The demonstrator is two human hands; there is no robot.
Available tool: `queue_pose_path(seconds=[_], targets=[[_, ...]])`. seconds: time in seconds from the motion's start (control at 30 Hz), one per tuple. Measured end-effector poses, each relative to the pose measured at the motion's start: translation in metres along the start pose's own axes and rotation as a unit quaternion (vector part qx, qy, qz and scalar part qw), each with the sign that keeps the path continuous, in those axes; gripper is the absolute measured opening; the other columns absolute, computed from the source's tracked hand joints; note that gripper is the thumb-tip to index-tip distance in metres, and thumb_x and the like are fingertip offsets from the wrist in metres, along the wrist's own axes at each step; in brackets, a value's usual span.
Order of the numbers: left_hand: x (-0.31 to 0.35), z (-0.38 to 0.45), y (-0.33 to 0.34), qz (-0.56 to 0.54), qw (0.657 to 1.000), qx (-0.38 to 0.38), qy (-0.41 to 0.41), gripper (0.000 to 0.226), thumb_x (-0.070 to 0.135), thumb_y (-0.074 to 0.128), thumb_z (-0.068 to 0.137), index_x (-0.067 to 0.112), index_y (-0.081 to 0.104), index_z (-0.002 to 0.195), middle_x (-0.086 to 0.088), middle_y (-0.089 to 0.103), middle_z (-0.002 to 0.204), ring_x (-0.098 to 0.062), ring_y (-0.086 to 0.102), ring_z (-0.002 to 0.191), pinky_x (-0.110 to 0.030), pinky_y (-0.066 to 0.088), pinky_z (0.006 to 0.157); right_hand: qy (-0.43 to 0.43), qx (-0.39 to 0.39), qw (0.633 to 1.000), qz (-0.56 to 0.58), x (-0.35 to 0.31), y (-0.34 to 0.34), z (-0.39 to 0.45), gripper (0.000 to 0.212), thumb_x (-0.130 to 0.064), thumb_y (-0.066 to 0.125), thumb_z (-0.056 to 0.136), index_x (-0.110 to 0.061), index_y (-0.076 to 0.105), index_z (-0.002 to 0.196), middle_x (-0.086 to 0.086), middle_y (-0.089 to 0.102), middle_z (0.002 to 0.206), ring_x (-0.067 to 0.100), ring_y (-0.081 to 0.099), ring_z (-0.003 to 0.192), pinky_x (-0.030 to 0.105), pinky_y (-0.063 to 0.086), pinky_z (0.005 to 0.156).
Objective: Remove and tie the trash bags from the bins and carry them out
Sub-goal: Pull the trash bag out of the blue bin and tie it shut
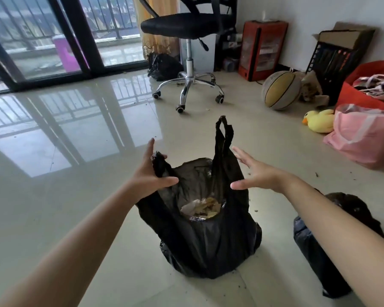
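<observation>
A black trash bag point(204, 235) sits on the shiny floor point(53, 218), near the person and in the middle; its mouth is wide open, so the paper scraps point(202, 208) inside show. The left hand point(151, 176) pinches the bag's left handle point(159, 163) between thumb and fingers, with one finger pointing up; I think it holds this side up so the bag does not flop shut. The right handle point(223, 138) stands up tall on its own, a bit farther away. The right hand point(256, 173) is spread flat and open and holds nothing; it is just beside that handle, likely so it can grab it and tie both together. Another dark bag point(319, 251) lies near on the right; one more black bag point(162, 66) waits far off by the chair point(189, 27).
</observation>
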State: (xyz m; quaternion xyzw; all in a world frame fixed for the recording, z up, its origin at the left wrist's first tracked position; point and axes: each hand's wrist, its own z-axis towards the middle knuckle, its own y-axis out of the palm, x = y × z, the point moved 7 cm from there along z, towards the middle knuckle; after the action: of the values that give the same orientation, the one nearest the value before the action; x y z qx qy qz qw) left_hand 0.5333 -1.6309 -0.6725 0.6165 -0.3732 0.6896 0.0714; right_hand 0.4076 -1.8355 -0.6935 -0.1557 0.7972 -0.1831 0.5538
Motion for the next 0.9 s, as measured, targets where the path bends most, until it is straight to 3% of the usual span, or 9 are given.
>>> queue_pose_path(seconds=[0.13, 0.23, 0.3, 0.4, 0.47, 0.53, 0.6, 0.7, 0.9], targets=[[-0.001, -0.003, -0.016, 0.182, 0.982, 0.02, -0.042, 0.014, 0.016, 0.051, 0.091, 0.013, 0.057, 0.103, -0.006, 0.057, 0.094, -0.027, 0.055, 0.102, -0.027, 0.037, 0.084, -0.067, -0.007, 0.997, -0.047, -0.021, 0.02, 0.023, 0.109, -0.02, 0.076, 0.07, -0.026, -0.002, 0.146, -0.006, 0.011, 0.155, 0.014, 0.014, 0.142, 0.033, 0.015, 0.118], [0.01, -0.011, -0.022, 0.042, 0.999, 0.019, -0.024, 0.037, 0.025, 0.033, 0.098, 0.014, 0.058, 0.074, -0.001, 0.061, 0.083, -0.015, 0.056, 0.089, -0.027, 0.037, 0.085, -0.083, -0.002, 0.996, -0.04, -0.028, 0.024, 0.034, 0.071, -0.015, 0.069, 0.078, -0.024, 0.032, 0.139, -0.005, 0.034, 0.142, 0.015, 0.028, 0.135, 0.028, 0.027, 0.113], [0.014, -0.012, -0.028, -0.097, 0.994, 0.045, -0.016, 0.048, 0.03, 0.025, 0.099, 0.013, 0.044, 0.059, 0.0, 0.062, 0.052, -0.008, 0.066, 0.065, -0.028, 0.046, 0.08, -0.085, -0.007, 0.996, 0.02, -0.029, 0.027, 0.034, 0.023, -0.012, 0.059, 0.086, -0.027, 0.058, 0.104, -0.006, 0.06, 0.103, 0.015, 0.055, 0.103, 0.013, 0.045, 0.085], [0.002, -0.008, -0.026, -0.212, 0.973, 0.066, -0.065, 0.049, 0.042, 0.024, 0.097, 0.013, 0.033, 0.058, 0.005, 0.029, 0.024, -0.006, 0.033, 0.022, -0.015, 0.043, 0.043, -0.076, 0.019, 0.981, 0.176, -0.025, 0.022, 0.041, 0.036, -0.016, 0.04, 0.096, -0.012, 0.065, 0.07, -0.008, 0.071, 0.064, 0.007, 0.068, 0.067, 0.017, 0.054, 0.071], [-0.002, -0.008, -0.025, -0.306, 0.947, 0.035, -0.093, 0.038, 0.037, 0.035, 0.096, 0.016, 0.035, 0.064, 0.011, 0.027, 0.029, -0.004, 0.025, 0.024, -0.011, 0.038, 0.039, -0.068, 0.103, 0.951, 0.284, -0.019, 0.009, 0.045, 0.042, -0.015, 0.032, 0.099, -0.007, 0.049, 0.061, -0.005, 0.056, 0.038, 0.008, 0.058, 0.04, 0.028, 0.053, 0.065], [-0.004, -0.008, -0.034, -0.378, 0.922, 0.016, -0.085, 0.017, 0.008, 0.048, 0.089, 0.017, 0.04, 0.077, 0.009, 0.037, 0.04, -0.004, 0.035, 0.034, -0.016, 0.041, 0.049, -0.035, 0.187, 0.905, 0.381, -0.006, -0.004, 0.05, 0.038, -0.017, 0.029, 0.099, -0.013, 0.033, 0.062, -0.007, 0.033, 0.027, 0.007, 0.031, 0.023, 0.022, 0.047, 0.044], [-0.018, -0.016, -0.042, -0.41, 0.909, 0.026, -0.077, 0.035, -0.016, 0.035, 0.076, 0.015, 0.043, 0.09, 0.002, 0.042, 0.06, -0.006, 0.043, 0.05, -0.017, 0.036, 0.056, 0.0, 0.224, 0.881, 0.418, 0.007, -0.01, 0.044, 0.036, -0.021, 0.029, 0.099, -0.016, 0.031, 0.064, -0.008, 0.025, 0.025, 0.006, 0.02, 0.022, 0.015, 0.034, 0.033], [-0.041, -0.028, -0.031, -0.335, 0.939, 0.008, -0.078, 0.047, -0.026, 0.032, 0.074, 0.018, 0.044, 0.089, 0.001, 0.043, 0.075, -0.008, 0.045, 0.066, -0.019, 0.037, 0.058, 0.046, 0.232, 0.871, 0.432, 0.025, 0.003, 0.036, 0.031, -0.026, 0.038, 0.096, -0.015, 0.036, 0.066, -0.01, 0.024, 0.026, 0.006, 0.019, 0.022, 0.013, 0.027, 0.033], [-0.052, -0.029, -0.031, -0.309, 0.95, -0.01, -0.046, 0.028, 0.022, 0.027, 0.099, 0.021, 0.053, 0.109, 0.005, 0.054, 0.109, 0.005, 0.063, 0.09, -0.016, 0.053, 0.078, 0.079, 0.243, 0.856, 0.449, 0.029, 0.009, 0.032, 0.023, -0.014, 0.039, 0.09, -0.015, 0.04, 0.067, -0.003, 0.029, 0.039, 0.007, 0.023, 0.024, 0.021, 0.028, 0.041]])
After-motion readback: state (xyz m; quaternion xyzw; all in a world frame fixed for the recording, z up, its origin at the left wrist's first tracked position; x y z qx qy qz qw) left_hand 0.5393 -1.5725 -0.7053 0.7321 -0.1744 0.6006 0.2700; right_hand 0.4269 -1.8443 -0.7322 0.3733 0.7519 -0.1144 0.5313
